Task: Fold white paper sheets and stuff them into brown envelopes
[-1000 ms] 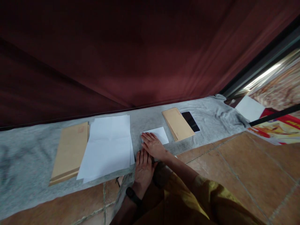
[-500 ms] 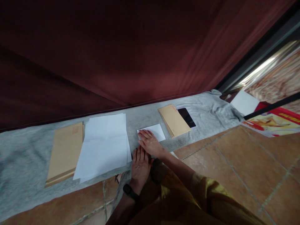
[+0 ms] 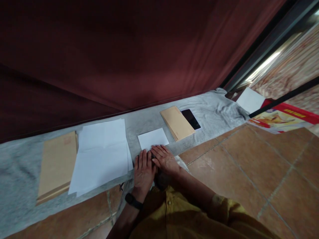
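Note:
A small folded white paper (image 3: 153,137) lies flat on the grey cloth in front of me. My right hand (image 3: 165,159) rests at its near edge, palm down, fingers stretched out and fingertips just over the paper. Beside it on the left, my left hand (image 3: 144,171) lies flat with its fingers extended, close to the paper's near left corner. A black band (image 3: 134,201) circles my left wrist. Neither hand grips anything. To the left are large white sheets (image 3: 102,156), overlapping a stack of brown envelopes (image 3: 56,164).
Right of the folded paper sits another stack of brown envelopes (image 3: 178,123), partly over a dark-screened phone (image 3: 191,119). The grey cloth (image 3: 214,106) runs along a dark red curtain (image 3: 139,66). A red and yellow printed box (image 3: 281,118) is at the far right, above the tiled floor (image 3: 239,166).
My right hand has drawn back from the top of the folded paper to its near edge, uncovering most of it. The whole view has shifted slightly.

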The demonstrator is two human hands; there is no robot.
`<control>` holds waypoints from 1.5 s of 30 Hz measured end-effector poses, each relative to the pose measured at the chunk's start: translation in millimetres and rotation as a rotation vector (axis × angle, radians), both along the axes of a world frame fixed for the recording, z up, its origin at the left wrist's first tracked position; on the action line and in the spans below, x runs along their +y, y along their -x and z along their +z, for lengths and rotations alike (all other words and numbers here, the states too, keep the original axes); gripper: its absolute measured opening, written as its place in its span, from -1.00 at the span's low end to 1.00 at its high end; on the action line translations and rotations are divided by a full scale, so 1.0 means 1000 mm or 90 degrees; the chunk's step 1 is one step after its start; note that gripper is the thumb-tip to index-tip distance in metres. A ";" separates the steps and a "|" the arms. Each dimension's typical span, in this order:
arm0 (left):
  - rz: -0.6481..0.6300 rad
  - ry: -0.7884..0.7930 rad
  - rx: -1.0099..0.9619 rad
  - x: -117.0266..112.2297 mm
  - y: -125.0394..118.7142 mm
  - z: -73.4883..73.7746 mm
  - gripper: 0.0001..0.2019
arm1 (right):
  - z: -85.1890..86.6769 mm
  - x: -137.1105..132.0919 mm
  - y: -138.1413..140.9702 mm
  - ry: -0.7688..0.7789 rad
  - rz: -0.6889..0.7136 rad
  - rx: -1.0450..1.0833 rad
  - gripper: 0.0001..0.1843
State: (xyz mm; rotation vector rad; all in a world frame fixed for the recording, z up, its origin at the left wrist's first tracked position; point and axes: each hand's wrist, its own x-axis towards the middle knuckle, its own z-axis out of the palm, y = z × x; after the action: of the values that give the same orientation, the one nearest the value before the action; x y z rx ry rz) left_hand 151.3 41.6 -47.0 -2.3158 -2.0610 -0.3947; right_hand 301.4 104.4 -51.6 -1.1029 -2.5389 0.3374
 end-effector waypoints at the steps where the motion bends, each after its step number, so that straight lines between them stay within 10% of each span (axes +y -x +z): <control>1: 0.000 0.004 0.004 0.000 0.000 0.000 -0.44 | 0.000 0.000 -0.003 0.000 -0.002 -0.003 -0.48; 45: -0.012 0.061 0.018 0.013 -0.030 0.003 -0.34 | -0.006 0.003 -0.055 -0.003 -0.106 0.039 -0.48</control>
State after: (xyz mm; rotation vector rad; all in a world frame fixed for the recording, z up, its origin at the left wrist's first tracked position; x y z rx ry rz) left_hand 181.8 54.5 -43.9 -2.3810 -2.0910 -0.2685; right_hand 356.4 107.0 -57.7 -1.2713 -2.3746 0.3153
